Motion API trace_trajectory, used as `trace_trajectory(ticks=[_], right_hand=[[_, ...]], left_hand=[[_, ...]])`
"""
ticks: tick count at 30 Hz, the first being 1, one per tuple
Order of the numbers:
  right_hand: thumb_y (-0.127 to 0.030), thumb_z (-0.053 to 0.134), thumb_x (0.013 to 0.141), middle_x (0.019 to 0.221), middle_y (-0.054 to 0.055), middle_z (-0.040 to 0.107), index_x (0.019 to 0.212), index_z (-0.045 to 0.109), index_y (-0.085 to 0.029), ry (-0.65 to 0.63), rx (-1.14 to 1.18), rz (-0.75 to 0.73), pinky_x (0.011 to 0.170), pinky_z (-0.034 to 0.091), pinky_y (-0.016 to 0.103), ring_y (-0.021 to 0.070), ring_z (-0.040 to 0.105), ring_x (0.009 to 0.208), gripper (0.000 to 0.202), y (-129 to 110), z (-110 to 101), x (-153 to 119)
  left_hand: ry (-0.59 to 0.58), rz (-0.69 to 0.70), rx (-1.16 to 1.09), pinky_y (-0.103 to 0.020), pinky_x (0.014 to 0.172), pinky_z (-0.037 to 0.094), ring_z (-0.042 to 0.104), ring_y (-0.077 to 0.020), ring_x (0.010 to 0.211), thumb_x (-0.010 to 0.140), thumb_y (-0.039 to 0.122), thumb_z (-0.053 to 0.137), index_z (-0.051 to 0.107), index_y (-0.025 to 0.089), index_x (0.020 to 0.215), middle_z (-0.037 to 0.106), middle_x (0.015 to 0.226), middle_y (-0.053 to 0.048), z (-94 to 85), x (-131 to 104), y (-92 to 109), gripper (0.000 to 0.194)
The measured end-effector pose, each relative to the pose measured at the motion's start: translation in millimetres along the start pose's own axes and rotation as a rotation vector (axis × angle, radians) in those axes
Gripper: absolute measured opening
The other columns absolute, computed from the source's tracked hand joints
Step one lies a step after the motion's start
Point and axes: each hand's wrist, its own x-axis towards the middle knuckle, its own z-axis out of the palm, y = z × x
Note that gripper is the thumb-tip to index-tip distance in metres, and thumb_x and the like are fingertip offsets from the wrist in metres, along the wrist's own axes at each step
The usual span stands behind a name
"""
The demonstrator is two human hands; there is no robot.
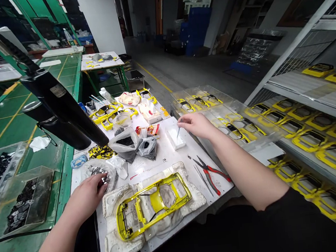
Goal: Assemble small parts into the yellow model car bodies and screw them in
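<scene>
My right hand (196, 124) pinches a thin bluish stick (178, 132), its lower end down at a small white box (176, 146). At the left, my left hand (87, 197) has its fingertips curled together at a clear plastic bag (111, 175) of small shiny silver parts; whatever they grip is too small to make out. Between my forearms, a yellow toy car body shell (155, 200) lies upside down on a white foam block (116, 248). Red-handled pliers (211, 175) and metal tweezers (203, 181) rest right of the foam.
Bags of black parts (124, 142) and small yellow-black pieces (100, 151) sit behind the foam. A black lamp-like cylinder (62, 108) hangs at left. More yellow shells (113, 114) stand at the back, in a clear tray (228, 106) and on the right rack (307, 92).
</scene>
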Motion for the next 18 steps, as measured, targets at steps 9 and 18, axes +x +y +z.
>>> trace_trajectory(ticks=[9, 18], right_hand=[[-0.035, 0.073, 0.099, 0.084, 0.002, 0.081, 0.104, 0.083, -0.021, 0.067, 0.031, 0.01, 0.067, 0.053, 0.03, 0.0185, 0.071, 0.065, 0.018, 5.6, 8.7, 5.7], [-0.03, 0.072, 0.103, 0.087, 0.002, 0.081, 0.107, 0.082, -0.02, 0.101, 0.011, 0.033, 0.067, 0.054, 0.028, 0.0164, 0.071, 0.062, 0.015, 5.2, 13.3, 10.0]], left_hand=[[0.008, 0.011, 0.006, -0.051, 0.098, 0.059, 0.076, -0.0403, 0.117, 0.103, 0.055, 0.038, 0.072, 0.015, 0.142, 0.08, 0.122, -0.02, 1.5, -0.7, -0.6, 0.065], [-0.008, -0.037, -0.013, -0.05, 0.09, 0.06, 0.078, -0.0403, 0.105, 0.103, 0.053, 0.04, 0.07, 0.016, 0.148, 0.083, 0.113, -0.018, 0.9, -0.2, -0.4, 0.066]])
